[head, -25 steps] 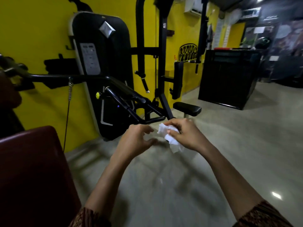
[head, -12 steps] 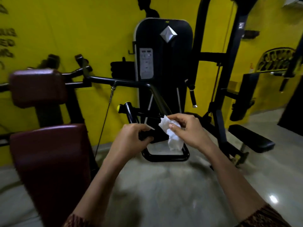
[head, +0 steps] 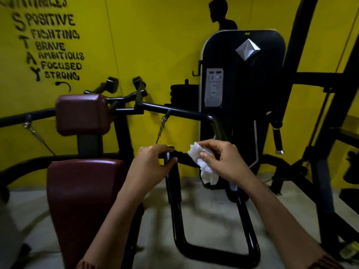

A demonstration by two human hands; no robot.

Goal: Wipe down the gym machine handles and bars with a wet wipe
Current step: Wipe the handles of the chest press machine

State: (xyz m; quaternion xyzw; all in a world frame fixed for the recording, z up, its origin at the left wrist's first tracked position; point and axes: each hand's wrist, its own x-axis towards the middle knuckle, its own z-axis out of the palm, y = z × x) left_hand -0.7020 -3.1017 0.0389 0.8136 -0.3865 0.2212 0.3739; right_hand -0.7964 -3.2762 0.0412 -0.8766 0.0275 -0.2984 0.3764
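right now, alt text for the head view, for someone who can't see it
A person's left hand grips a black machine handle while the right hand pinches a crumpled white wet wipe just beside it. A maroon padded seat stands at left before a yellow wall.

Seat pad (head: 81, 200) crowds left; loop bar (head: 217, 253) below; floor (head: 209, 226) open inside loop.

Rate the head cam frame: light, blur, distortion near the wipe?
Head view: dim overall, the handle nearly lost in shadow; the wipe bright, its creases still readable; wall lettering slightly soft; the wide angle bows the upright on the right; sheen on the diamond emblem.
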